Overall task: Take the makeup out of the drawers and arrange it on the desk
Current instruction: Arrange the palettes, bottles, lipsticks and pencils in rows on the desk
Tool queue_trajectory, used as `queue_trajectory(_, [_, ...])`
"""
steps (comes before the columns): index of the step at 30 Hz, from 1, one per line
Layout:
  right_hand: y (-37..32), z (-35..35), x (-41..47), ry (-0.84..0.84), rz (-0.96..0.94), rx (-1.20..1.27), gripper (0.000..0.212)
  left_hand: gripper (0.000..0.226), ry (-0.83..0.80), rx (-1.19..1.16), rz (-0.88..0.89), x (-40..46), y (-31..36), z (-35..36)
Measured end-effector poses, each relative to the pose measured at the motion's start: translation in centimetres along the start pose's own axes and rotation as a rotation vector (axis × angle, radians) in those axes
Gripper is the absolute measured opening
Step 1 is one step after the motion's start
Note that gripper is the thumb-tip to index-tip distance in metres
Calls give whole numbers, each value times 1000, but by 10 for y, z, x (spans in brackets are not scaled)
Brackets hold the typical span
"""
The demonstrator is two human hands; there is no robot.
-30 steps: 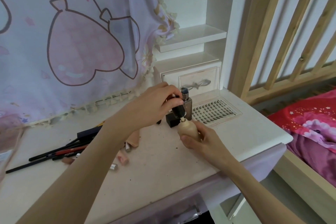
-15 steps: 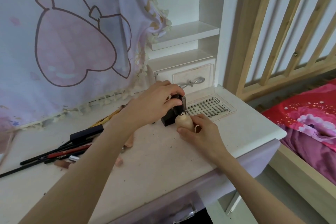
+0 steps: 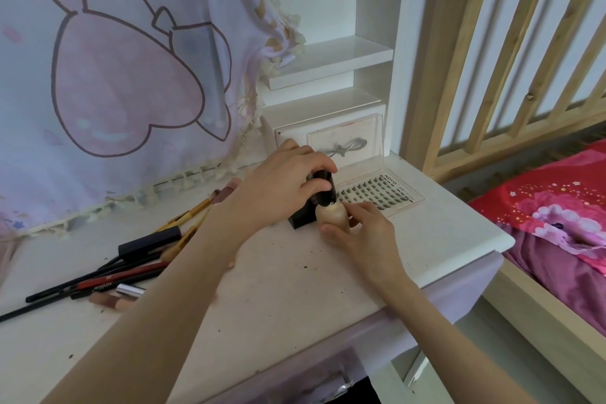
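A beige foundation bottle (image 3: 331,215) stands on the white desk (image 3: 278,289), with my right hand (image 3: 357,229) holding its body. My left hand (image 3: 282,190) grips the bottle's black cap (image 3: 325,195) from above. A black box-shaped item (image 3: 301,218) sits just behind the bottle, partly hidden by my left hand. An open clear case of false lashes (image 3: 377,195) lies to the right. Several pencils and brushes (image 3: 108,275) lie in a loose pile at the left.
A small white drawer with a bow handle (image 3: 344,144) is shut behind the lash case, under white shelves (image 3: 331,59). A pink heart-printed cloth (image 3: 114,75) hangs at the back left. A wooden bed rail (image 3: 492,75) and red bedding (image 3: 557,216) lie to the right.
The bottle has come down from mid-air onto the desk beside the black item. My left hand has stayed on the cap throughout.
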State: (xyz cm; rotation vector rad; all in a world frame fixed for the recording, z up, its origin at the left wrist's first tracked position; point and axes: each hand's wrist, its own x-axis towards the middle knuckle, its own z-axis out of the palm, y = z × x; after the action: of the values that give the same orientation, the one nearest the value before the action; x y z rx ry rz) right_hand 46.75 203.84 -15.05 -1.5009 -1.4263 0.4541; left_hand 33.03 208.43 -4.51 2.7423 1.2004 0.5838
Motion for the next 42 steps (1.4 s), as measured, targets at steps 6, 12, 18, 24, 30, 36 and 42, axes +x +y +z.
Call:
queue_trajectory(6, [1,-7,2,-41,13,65,29,27,-12,31,27,6,3,1])
queue_trajectory(12, [3,-8,5,-61,7,30,35,28,-20,42,29,7,1,2])
queue_trajectory(18, [3,-13,-1,-26,21,-80,44,41,-38,38,4,4,3,-1])
queue_trajectory(24, [-21,-31,-29,100,-164,-147,28,40,37,-126,-101,-42,-3,-9])
queue_trajectory(30, [-60,0,-40,-147,-310,-109,27,34,97,-95,-270,-117,-35,1])
queue_trajectory(36, [-79,70,-28,-404,-309,-214,36,33,232,47,-460,-188,-83,1])
queue_trajectory(42, [-93,122,-16,-478,-28,-273,64,46,216,117,-616,-224,-109,21])
